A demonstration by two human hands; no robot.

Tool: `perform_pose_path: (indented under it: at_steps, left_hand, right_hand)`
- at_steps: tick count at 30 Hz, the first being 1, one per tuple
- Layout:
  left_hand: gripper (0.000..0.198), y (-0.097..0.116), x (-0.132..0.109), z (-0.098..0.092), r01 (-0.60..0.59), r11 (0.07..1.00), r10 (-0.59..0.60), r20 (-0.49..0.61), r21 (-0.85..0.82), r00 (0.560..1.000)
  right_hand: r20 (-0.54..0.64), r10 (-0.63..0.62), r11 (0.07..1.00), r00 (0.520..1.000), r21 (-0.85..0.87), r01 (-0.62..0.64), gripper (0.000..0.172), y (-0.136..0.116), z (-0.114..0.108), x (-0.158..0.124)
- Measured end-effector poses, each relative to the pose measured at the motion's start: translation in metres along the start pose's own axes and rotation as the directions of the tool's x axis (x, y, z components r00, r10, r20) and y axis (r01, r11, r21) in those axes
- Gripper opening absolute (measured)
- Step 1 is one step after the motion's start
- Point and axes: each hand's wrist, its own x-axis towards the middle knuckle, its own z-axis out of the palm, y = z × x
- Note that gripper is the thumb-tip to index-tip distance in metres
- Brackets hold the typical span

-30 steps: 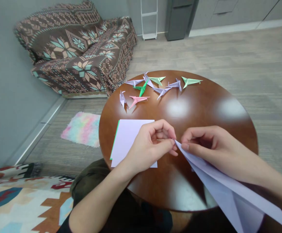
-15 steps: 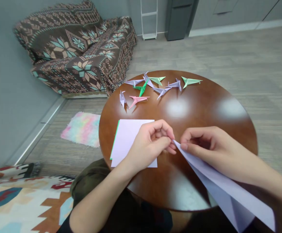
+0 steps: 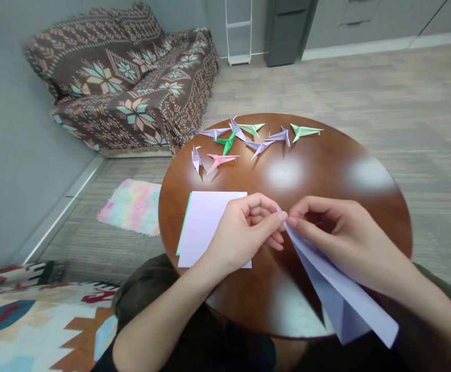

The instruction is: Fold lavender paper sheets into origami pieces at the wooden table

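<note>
A folded sheet of lavender origami paper [image 3: 337, 281] hangs at a slant over the table's near right edge, narrowing to a point at its upper left end. At that tip, my left hand [image 3: 249, 227] pinches the paper between thumb and fingers. Close beside it, my right hand [image 3: 334, 232] grips the upper edge between thumb and forefinger. Both thumbs nearly meet. Partly behind my left hand lies a stack of square paper sheets [image 3: 206, 217], lavender on top, with a green edge showing at the left.
On the far side of the round brown table [image 3: 326, 175] lie several folded paper figures, among them a pink one [image 3: 221, 161], a dark green one [image 3: 227, 142] and a pale green one [image 3: 305, 130]. A patterned sofa [image 3: 132, 98] and a fluffy rug [image 3: 132, 206] are at the left.
The free end of the folded lavender paper has swung left and up. My left thumb has moved right onto the tip, and my right hand has shifted up slightly.
</note>
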Motion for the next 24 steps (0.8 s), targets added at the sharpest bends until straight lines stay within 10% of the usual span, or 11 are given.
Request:
perform_pose_path:
  at_steps: [24]
  left_hand:
    - [0.032,-0.0032,0.0015,-0.0057,-0.033,0.999,0.033,0.02,-0.007,0.999]
  right_hand:
    - [-0.045,0.031,0.999,0.999,0.031,-0.03,0.019,-0.0009,0.0022,0.0015]
